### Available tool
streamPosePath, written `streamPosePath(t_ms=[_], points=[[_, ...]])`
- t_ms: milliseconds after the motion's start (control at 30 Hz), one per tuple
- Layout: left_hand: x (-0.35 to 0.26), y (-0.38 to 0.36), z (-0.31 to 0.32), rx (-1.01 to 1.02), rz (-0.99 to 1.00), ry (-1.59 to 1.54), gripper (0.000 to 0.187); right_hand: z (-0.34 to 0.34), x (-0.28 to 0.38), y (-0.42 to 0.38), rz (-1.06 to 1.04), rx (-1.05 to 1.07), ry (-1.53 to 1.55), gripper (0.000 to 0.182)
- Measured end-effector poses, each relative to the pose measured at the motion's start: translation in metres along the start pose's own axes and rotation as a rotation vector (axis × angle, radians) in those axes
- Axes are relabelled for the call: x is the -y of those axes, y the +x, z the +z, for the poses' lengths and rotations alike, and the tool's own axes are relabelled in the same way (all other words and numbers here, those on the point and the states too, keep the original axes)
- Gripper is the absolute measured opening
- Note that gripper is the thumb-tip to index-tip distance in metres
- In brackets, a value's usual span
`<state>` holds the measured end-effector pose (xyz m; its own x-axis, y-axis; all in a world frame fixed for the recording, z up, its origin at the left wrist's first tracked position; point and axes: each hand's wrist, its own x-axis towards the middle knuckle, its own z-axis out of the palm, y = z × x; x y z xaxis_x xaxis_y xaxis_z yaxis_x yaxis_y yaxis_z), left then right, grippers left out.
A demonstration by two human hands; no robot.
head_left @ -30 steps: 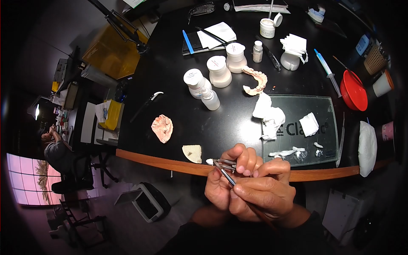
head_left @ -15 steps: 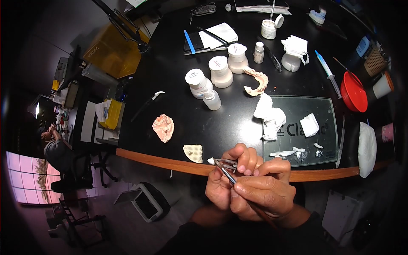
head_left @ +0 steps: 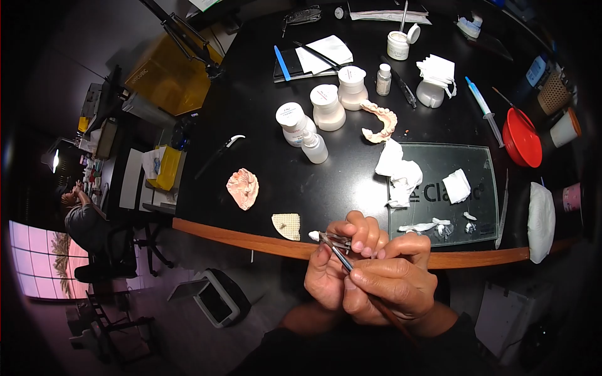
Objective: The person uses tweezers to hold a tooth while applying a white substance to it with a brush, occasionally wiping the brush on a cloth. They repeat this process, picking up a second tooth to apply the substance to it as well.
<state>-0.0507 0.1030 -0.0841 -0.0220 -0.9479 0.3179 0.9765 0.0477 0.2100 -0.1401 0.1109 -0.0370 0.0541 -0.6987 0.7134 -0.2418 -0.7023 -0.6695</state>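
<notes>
My left hand (head_left: pixel 332 269) is closed on metal tweezers (head_left: pixel 338 240), whose tips hold a small white piece (head_left: pixel 314 235) above the table's wooden edge. In my right hand (head_left: pixel 398 285), a thin brush (head_left: pixel 342 257) with a metal collar and dark reddish handle is pinched, its tip close beside the white piece. The two hands touch each other. Right of them, a glass slab (head_left: pixel 439 156) bears crumpled white tissue (head_left: pixel 406 177) and white paste (head_left: pixel 424 225).
Jars (head_left: pixel 328 108), a dropper bottle (head_left: pixel 314 148), dental casts (head_left: pixel 242 188) (head_left: pixel 384 124) and a honeycomb tray (head_left: pixel 286 226) stand beyond my hands. A red bowl (head_left: pixel 522 138) and syringe (head_left: pixel 486 113) lie right. Another person (head_left: pixel 88 222) sits far left.
The brush tip and white piece have shifted very slightly right in view, as has the table scene. Both hands keep their hold.
</notes>
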Motion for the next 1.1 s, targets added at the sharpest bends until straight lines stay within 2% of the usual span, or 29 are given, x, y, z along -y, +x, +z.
streamPosePath(t_ms=[133,333,800,1100], points=[[0.000,-0.001,0.003,-0.050,0.006,0.024,0.032,0.002,-0.002,-0.002,0.013,-0.021,-0.003,0.026],[0.002,-0.001,0.007,-0.088,0.026,0.015,0.028,0.001,-0.002,0.001,0.035,-0.037,-0.011,0.027],[0.001,-0.002,0.005,-0.065,0.026,0.049,0.032,0.000,-0.005,0.008,0.048,-0.044,0.004,0.026],[0.004,-0.005,0.003,-0.121,0.063,0.089,0.037,0.001,-0.007,0.017,0.123,-0.107,0.164,0.017]])
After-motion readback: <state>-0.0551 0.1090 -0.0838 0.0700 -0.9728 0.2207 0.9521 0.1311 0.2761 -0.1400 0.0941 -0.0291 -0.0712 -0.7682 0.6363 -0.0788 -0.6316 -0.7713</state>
